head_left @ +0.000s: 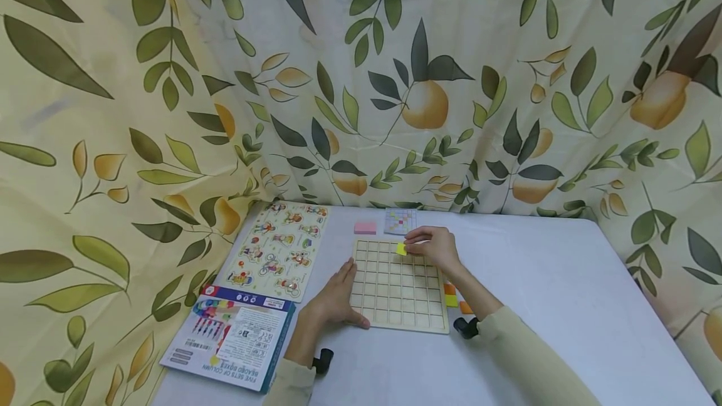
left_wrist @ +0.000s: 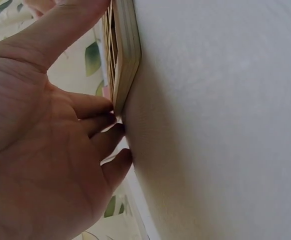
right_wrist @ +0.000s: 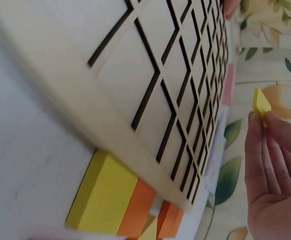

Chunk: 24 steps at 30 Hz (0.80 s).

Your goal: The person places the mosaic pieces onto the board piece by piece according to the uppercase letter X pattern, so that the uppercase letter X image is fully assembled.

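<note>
A pale wooden grid board (head_left: 397, 290) lies on the white table, its cells bare. Along its left side rests my left hand (head_left: 334, 299), fingers extended against the edge and thumb by the near corner. In the left wrist view, the fingertips meet the board's side close to the tabletop. My right hand (head_left: 435, 248) pinches a small yellow tile (right_wrist: 261, 101) between thumb and fingers, over the board's far edge. Yellow blocks (right_wrist: 103, 192) and orange blocks (right_wrist: 135, 202) lie against the board's right side, partly hidden by the right forearm in the head view.
Beyond the board are a pink block (head_left: 365, 228) and a card with a coloured grid (head_left: 400, 220). On the left lie a sheet of cartoon figures (head_left: 282, 249) and a printed package (head_left: 248, 337). A leaf-patterned curtain (head_left: 350, 111) surrounds the table's back and sides.
</note>
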Motion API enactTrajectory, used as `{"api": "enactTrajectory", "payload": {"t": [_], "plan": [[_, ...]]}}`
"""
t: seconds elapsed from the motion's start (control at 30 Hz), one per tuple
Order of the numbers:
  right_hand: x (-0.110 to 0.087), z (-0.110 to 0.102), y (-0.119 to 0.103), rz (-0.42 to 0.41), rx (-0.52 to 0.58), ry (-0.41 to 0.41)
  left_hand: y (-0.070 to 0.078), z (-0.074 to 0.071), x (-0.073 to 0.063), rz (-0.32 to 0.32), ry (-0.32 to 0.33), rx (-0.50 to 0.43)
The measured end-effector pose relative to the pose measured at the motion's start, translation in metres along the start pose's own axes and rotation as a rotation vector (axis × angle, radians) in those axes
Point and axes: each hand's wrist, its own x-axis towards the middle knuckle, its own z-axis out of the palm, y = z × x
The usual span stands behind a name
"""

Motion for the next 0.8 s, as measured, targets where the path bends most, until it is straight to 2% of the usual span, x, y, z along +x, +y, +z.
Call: {"api": "enactTrajectory", "payload": {"t": [0.33,0.57,0.8], "plan": [[0.013,0.03,-0.005,0.007,0.089,-0.052,-0.004,0.0,0.001,-0.005,-0.007,0.042],[0.019,0.052,-0.006,-0.049,-0.037,-0.045,-0.003,-0.001,0.0,0.008,0.001,0.088],[0.024,0.069,-0.006,-0.062,-0.043,-0.068,-0.003,-0.003,-0.001,0.025,0.002,0.157]]}}
